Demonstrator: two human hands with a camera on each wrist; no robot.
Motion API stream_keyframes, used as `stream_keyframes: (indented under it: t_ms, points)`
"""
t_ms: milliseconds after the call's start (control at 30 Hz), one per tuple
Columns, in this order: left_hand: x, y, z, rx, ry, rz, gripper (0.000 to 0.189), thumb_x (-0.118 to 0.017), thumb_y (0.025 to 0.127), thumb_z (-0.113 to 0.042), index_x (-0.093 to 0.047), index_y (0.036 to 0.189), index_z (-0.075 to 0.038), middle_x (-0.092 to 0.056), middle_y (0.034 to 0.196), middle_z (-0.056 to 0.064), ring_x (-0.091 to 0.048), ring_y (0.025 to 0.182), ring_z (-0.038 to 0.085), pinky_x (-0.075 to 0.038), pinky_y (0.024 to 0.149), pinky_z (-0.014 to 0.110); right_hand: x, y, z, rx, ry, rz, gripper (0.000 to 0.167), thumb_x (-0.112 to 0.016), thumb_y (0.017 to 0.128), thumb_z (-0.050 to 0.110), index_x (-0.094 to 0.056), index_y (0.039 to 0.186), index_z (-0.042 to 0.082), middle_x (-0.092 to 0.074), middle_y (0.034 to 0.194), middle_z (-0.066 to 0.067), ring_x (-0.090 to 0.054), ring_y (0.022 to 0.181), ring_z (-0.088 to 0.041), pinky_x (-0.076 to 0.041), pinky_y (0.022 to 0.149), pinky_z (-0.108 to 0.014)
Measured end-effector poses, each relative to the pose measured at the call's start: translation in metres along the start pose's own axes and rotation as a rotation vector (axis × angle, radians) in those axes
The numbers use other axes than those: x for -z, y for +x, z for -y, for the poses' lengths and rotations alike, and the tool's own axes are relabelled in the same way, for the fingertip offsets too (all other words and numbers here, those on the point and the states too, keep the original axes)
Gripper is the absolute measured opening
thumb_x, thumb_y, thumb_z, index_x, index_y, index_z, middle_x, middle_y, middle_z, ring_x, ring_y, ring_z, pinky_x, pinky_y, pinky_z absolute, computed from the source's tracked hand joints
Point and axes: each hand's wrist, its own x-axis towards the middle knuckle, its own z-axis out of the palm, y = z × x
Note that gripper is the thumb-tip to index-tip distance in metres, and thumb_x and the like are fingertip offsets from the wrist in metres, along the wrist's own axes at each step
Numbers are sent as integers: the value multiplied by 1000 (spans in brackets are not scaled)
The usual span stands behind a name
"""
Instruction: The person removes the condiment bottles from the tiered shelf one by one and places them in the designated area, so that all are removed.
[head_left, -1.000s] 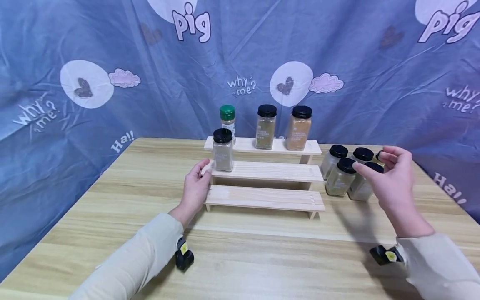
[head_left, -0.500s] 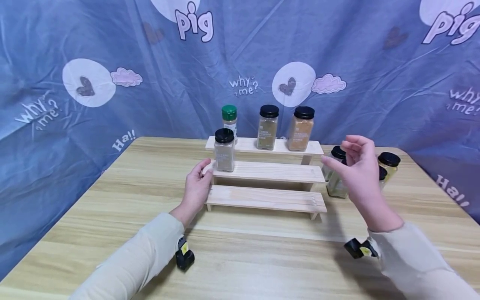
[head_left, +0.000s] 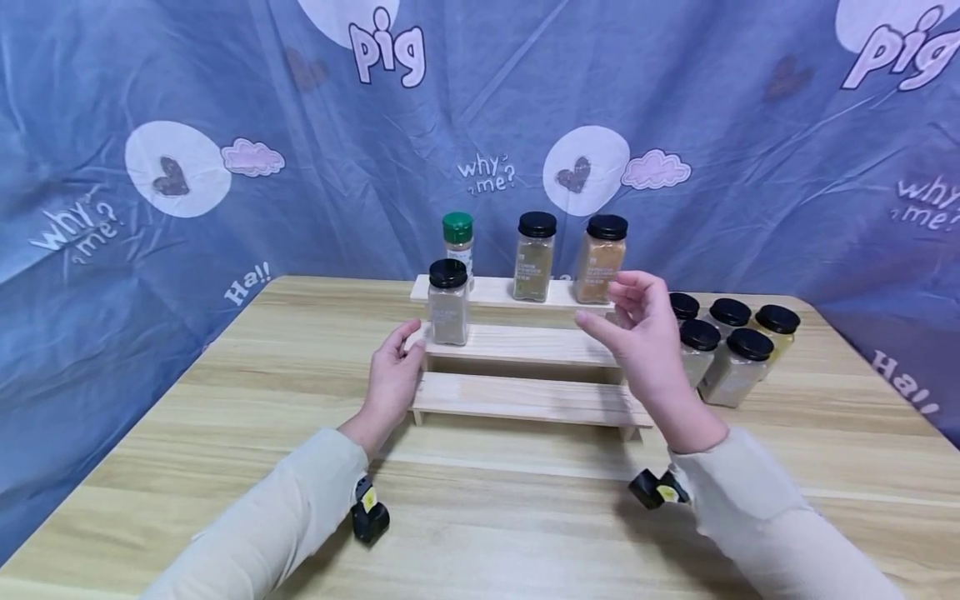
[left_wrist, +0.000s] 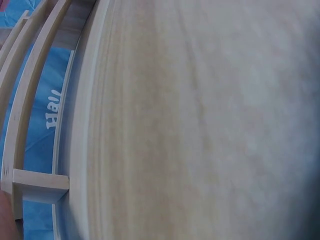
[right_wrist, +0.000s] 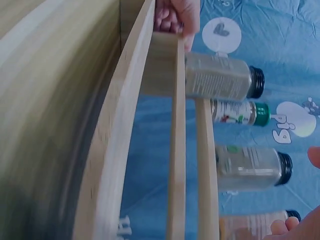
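Observation:
A three-tier wooden rack (head_left: 525, 396) stands on the table. My left hand (head_left: 392, 367) grips the left end of its middle tier, thumb in front; in the right wrist view its curled fingers (right_wrist: 167, 20) show at the tier's end. A grey-filled spice jar (head_left: 448, 308) with a black lid stands upright on that tier, beside the left hand. My right hand (head_left: 645, 342) hovers before the rack's right end, thumb and fingers apart and nothing between them. Just behind its fingertips, an orange-filled spice jar (head_left: 597, 258) stands on the top tier.
The top tier also bears a green-capped spice bottle (head_left: 457, 233) and an olive-brown spice jar (head_left: 534, 258). Several black-lidded jars (head_left: 738, 367) cluster on the table right of the rack, partly behind the right hand. A blue printed curtain (head_left: 337, 208) hangs behind the table.
My right hand has moved left, from over the jar cluster to the front of the rack's right end, still empty. The left hand and the jars have stayed put.

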Motion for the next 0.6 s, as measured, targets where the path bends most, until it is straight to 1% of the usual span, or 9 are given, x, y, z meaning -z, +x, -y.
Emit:
stream_keyframes:
  t_ms: [100, 233, 300, 433, 600]
  points:
    - [-1, 1, 0, -9, 1, -1, 39, -51, 91, -7, -50, 130, -5, -41, 57, -7, -38, 47, 3, -31, 43, 16, -10, 0, -2, -4, 56, 18, 52, -69, 74, -7, -42, 114, 14, -47, 110, -4, -46, 109, -19, -34, 104, -28]
    - [-1, 1, 1, -16, -3, -7, 39, -51, 91, -6, -50, 130, -3, -40, 56, -7, -37, 46, 3, -31, 43, 16, -26, -1, -6, -4, 105, 77, 57, -67, 75, -9, -39, 124, 2, -46, 116, -10, -44, 116, -26, -31, 107, -27]
    - [-1, 1, 1, -16, -6, -7, 39, -51, 91, -6, -50, 130, -3, -40, 56, -7, -37, 46, 3, -30, 42, 16, -34, -2, -7, -6, 116, 108, 61, -67, 76, -8, -38, 128, -1, -45, 120, -14, -43, 119, -27, -30, 108, -28]
    - [-1, 1, 2, -7, -9, -6, 39, -51, 91, -6, -51, 130, -5, -40, 56, -7, -36, 45, 2, -30, 42, 16, -49, -4, -11, -19, 92, 162, 63, -70, 77, -2, -39, 132, 0, -46, 128, -16, -44, 122, -26, -30, 108, -30]
    - [0, 1, 1, -8, 3, -4, 39, -51, 91, -6, -50, 131, -5, -40, 56, -7, -36, 45, 3, -31, 42, 16, -65, -6, -16, -38, 103, 209, 64, -71, 78, 4, -40, 134, 4, -46, 133, -14, -42, 125, -25, -29, 109, -33]
